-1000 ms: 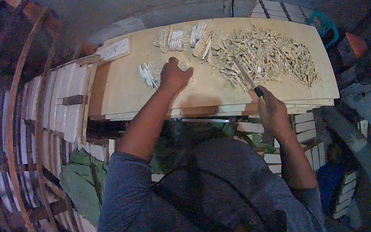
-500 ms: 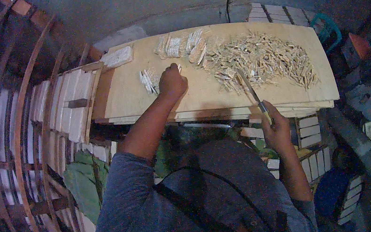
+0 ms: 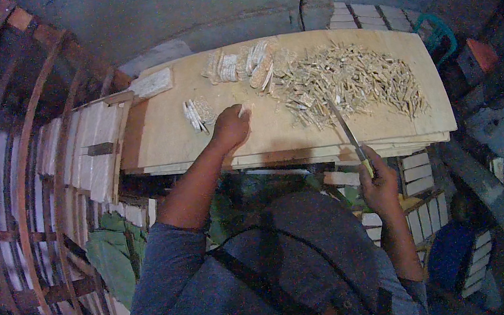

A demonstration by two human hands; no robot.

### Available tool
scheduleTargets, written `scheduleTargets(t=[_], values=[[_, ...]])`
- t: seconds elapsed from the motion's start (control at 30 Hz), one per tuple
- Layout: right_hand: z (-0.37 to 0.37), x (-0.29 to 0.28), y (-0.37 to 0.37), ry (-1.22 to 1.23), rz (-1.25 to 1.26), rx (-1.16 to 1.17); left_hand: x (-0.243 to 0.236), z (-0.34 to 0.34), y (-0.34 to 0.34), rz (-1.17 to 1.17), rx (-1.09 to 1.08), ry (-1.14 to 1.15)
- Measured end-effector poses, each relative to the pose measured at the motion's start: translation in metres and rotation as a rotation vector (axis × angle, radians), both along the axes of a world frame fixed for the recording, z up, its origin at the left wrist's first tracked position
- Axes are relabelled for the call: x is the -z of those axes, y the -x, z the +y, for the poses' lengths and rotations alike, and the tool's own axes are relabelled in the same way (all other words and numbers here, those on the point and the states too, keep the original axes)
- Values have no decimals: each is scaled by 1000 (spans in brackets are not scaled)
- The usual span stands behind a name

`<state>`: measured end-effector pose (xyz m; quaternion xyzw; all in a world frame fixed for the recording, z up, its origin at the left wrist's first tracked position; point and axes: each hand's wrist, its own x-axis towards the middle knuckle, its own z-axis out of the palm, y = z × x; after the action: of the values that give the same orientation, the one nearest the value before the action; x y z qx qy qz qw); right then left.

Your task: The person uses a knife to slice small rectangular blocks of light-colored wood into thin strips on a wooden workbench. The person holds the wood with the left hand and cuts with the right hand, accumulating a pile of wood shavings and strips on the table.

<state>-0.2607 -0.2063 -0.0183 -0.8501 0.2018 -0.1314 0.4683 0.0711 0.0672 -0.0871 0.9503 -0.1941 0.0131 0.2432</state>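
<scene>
My left hand (image 3: 229, 126) rests on the pale wooden board (image 3: 165, 137), closed around a small pale stick piece whose tip shows by my fingers. Just left of it lies a small row of pale sticks (image 3: 197, 111). My right hand (image 3: 380, 186) is below the board's front edge and grips the yellow handle of a long knife (image 3: 346, 131). Its blade points up toward a big heap of short pale wood sticks (image 3: 350, 79) on the right half of the board.
Bundled stick rows (image 3: 239, 62) lie at the board's far edge, and a pale block (image 3: 151, 83) sits at its far left corner. Curved wooden frames (image 3: 24, 189) stand on the left. Stacked white pieces (image 3: 418, 173) sit under the board at right.
My left hand has drawn slightly right, away from the small row of sticks. My right hand with the knife has dropped lower, off the heap toward the board's front edge.
</scene>
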Motion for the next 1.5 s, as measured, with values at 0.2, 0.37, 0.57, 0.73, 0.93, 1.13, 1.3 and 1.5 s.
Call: scheduleTargets(t=[0.2,0.37,0.57,0.73,0.93,1.13,1.3,1.5], values=[[5,-5,2,61,-41,0,-56,-53,4,-299,143,-70],[7,-1,5,93,-122,9,-34,-79,-40,-156,146,72],[3,0,22,118,-14,38,-35,-87,-43,-114,112,-59],[1,5,24,109,-117,8,-24,-82,-51,-144,130,29],[0,-1,29,49,-44,-1,-95,-63,-22,-293,217,0],[1,12,22,101,-47,-87,-71,-54,-11,-288,438,-39],[5,12,11,86,-85,-134,-21,-43,16,-107,435,-132],[4,13,7,135,-11,-160,-49,-53,22,-106,373,43]])
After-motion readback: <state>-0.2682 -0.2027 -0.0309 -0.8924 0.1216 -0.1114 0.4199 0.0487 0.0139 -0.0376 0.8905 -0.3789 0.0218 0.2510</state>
